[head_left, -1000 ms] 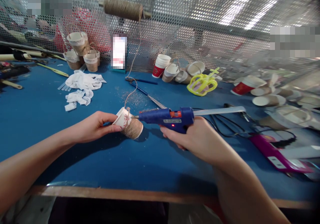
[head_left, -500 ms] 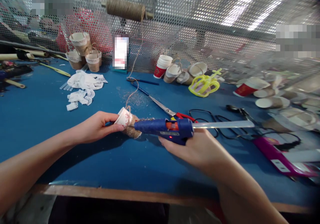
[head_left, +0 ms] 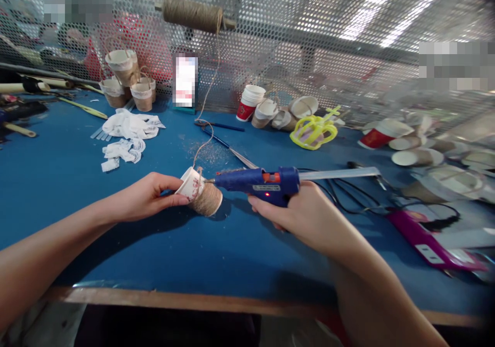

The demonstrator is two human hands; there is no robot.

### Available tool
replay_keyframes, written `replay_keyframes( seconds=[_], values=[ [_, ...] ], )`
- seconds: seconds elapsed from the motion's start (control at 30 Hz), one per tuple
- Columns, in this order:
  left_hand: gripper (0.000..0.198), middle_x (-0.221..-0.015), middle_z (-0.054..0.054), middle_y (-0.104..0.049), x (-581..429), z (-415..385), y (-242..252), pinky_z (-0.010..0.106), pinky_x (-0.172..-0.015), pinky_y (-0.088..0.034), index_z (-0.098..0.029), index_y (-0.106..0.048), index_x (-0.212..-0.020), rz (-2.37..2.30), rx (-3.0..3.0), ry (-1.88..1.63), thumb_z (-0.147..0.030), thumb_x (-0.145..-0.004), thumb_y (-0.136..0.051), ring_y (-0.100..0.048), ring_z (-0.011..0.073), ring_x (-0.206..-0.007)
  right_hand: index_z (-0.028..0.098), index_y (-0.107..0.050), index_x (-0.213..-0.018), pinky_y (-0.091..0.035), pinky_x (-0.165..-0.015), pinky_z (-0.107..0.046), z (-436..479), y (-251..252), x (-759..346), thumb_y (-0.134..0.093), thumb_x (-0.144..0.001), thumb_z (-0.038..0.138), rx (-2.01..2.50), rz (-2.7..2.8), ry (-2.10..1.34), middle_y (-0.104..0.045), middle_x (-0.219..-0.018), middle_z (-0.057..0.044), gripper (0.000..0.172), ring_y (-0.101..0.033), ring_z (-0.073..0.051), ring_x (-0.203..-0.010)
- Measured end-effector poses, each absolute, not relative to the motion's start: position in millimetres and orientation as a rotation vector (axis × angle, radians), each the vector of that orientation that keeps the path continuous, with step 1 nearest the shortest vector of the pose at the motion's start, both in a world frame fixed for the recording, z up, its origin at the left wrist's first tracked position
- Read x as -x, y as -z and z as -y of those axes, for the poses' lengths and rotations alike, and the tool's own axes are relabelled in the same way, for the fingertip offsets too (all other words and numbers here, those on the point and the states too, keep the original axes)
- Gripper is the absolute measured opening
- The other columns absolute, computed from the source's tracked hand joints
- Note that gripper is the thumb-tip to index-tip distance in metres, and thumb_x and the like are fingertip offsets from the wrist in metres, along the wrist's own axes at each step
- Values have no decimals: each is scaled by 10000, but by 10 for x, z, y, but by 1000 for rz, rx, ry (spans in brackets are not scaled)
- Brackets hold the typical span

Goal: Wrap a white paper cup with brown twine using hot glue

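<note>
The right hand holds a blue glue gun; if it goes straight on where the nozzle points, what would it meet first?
Probably the twine-wrapped cup in the left hand: the nozzle is right at it, though whether they touch is unclear.

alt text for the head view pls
The right hand points a blue glue gun at a paper cup partly wrapped in twine, held in the left hand over a blue table. Twine leads up to a spool behind.

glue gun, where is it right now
In the head view, the blue glue gun is near the middle, gripped in the right hand, its nozzle pointing left at the twine-wrapped cup held by the left hand.
</note>
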State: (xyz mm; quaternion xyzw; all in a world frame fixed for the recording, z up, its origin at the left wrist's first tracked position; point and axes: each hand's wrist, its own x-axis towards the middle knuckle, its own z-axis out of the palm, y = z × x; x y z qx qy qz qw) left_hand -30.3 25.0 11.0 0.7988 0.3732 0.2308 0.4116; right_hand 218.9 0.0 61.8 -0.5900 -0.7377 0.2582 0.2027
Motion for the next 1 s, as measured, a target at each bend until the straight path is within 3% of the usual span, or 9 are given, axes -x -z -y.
replay_keyframes(
  seconds=[0.27, 0.43, 0.73, 1.0],
  values=[
    [323, -860, 70, -665, 311, -250, -132, 305, -746, -460, -89, -640, -889, -933, -2086, -486, -342, -823, -450, -590, 210, -794, 186, -497, -502, -350, -355, -201, -16, -609, -2164, -558, -677, 361, 1755, 1992, -786, -461, -357, 47, 254, -420, -83, -335],
    [327, -863, 70, -672, 302, -246, -138, 315, -758, -463, -92, -643, -902, -945, -2074, -484, -347, -819, -456, -595, 218, -813, 188, -433, -449, -357, -363, -196, -16, -645, -2129, -572, -666, 350, 1803, 1939, -835, -481, -368, 38, 305, -439, -81, -348],
    [338, -999, 65, -676, 309, -254, -127, 339, -827, -450, -126, -639, -996, -921, -2018, -506, -362, -820, -473, -594, 236, -915, 180, -458, -471, -355, -359, -195, -41, -585, -2131, -561, -684, 335, 1726, 1960, -822, -469, -359, 43, 282, -438, -76, -336],
    [347, -977, 61, -684, 288, -241, -147, 317, -800, -453, -130, -644, -1002, -959, -2035, -529, -372, -812, -484, -599, 232, -874, 157, -527, -604, -351, -381, -200, -146, -573, -2174, -586, -689, 328, 1628, 1843, -929, -451, -367, 58, 199, -413, -71, -339]
  ],
)
